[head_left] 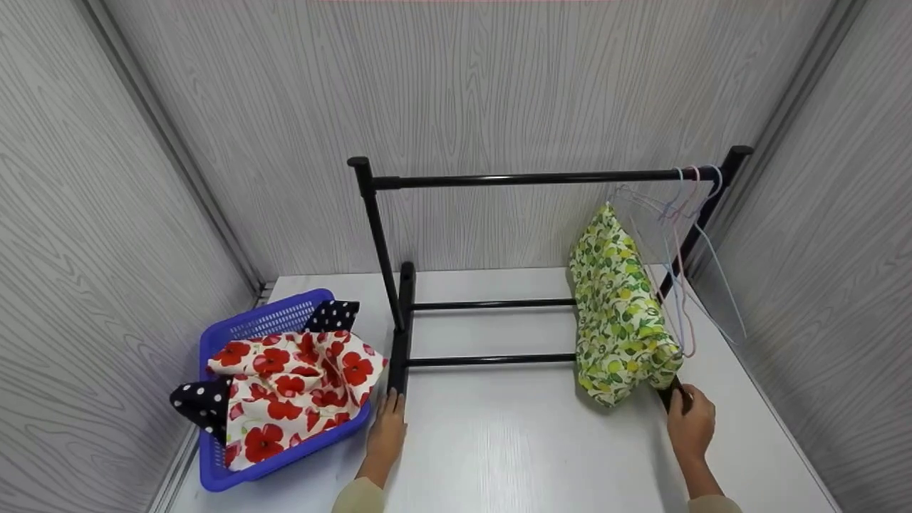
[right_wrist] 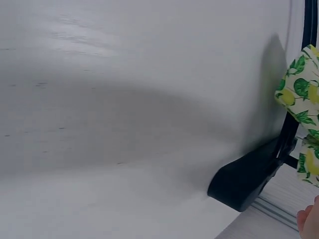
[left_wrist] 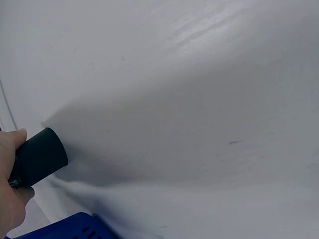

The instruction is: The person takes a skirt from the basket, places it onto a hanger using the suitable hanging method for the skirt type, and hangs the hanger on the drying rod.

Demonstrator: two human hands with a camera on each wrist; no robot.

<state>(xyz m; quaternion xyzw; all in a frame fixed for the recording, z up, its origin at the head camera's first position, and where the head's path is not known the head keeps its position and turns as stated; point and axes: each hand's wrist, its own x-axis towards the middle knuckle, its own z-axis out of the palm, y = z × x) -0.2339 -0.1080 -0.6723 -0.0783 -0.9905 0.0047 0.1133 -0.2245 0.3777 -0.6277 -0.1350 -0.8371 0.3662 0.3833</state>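
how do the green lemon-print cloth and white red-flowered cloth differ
The green lemon-print cloth hangs on the black metal rack; the white red-flowered cloth lies rumpled in the blue plastic basket. The lemon-print cloth shows fruit, the red-flowered cloth blooms. Both are printed.

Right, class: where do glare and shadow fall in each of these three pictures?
Head view: a pale sheen streaks the white table in front of the black rack; left wrist: glare near the top, broad soft shadow across the middle; right wrist: glare at upper left, a similar broad shadow, plus a narrower one beside the lemon-print cloth.
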